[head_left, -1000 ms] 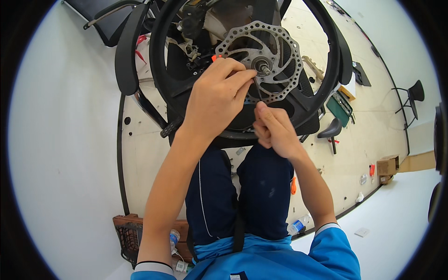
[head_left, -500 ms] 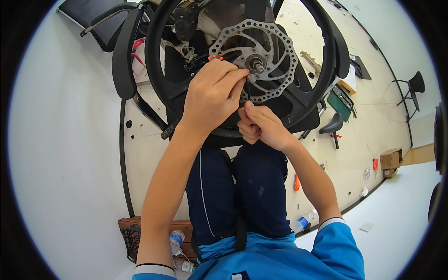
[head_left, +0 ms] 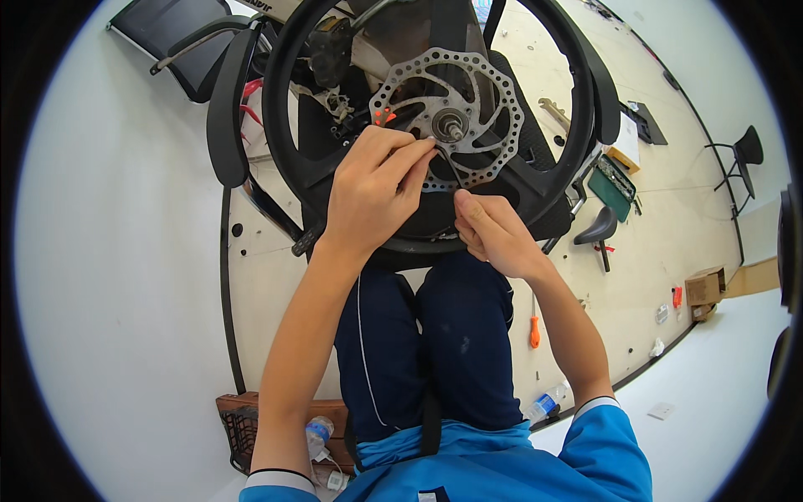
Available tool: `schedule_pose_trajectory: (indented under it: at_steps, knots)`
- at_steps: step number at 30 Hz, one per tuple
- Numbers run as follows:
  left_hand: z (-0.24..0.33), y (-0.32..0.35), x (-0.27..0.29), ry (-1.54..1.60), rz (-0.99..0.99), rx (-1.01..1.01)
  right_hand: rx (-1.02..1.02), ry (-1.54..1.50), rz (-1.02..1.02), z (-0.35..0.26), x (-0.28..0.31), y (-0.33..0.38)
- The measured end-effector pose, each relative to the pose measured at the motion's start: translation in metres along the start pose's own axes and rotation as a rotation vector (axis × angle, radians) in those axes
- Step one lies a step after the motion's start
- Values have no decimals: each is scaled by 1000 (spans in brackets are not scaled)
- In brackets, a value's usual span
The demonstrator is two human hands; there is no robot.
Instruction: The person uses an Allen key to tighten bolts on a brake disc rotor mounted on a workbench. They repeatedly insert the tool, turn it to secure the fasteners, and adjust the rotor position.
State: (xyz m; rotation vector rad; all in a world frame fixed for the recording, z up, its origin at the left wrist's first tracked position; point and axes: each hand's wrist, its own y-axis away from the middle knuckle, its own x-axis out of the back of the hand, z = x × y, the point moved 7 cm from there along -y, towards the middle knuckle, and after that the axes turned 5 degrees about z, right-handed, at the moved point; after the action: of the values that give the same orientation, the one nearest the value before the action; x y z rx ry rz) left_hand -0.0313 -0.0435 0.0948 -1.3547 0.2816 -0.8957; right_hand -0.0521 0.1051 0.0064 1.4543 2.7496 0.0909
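A black spoked wheel (head_left: 577,138) lies flat before me, with a drilled silver brake rotor (head_left: 508,125) around its hub axle (head_left: 452,127). My left hand (head_left: 368,192) is closed, thumb and fingertips pinching a thin black hex key (head_left: 451,167) by its bend near the rotor's inner bolts. The key's long arm slants across the rotor to my right hand (head_left: 499,233), whose curled fingers and thumb grip its far end. Whether the key's tip sits in a bolt is hidden by my left fingertips. Something orange and dark (head_left: 383,117) shows just beyond my left knuckles.
Armrests (head_left: 224,117) of a black chair flank the wheel. On the floor to the right are a wrench (head_left: 554,112), a green tool case (head_left: 611,194), a bicycle saddle (head_left: 596,227) and an orange-handled screwdriver (head_left: 534,333). Water bottles (head_left: 318,433) stand near my legs.
My right hand has moved a little to the right, swinging the hex key's long arm from nearly upright to a slant. My left hand keeps its pinch near the hub.
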Motion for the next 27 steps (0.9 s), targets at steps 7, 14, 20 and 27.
schedule_pose_trajectory:
  at_steps: [7,14,20,27]
  knots:
    - [-2,2,1,-3,49,16,73,296,92,-22,7,-2]
    - [-3,1,-3,-20,32,8,-10,-128,58,9,-26,-7]
    - [-4,-1,2,-8,12,6,-17,-480,19,14,-58,-16]
    - [-8,1,3,10,10,11,-27,-460,42,13,-60,-15]
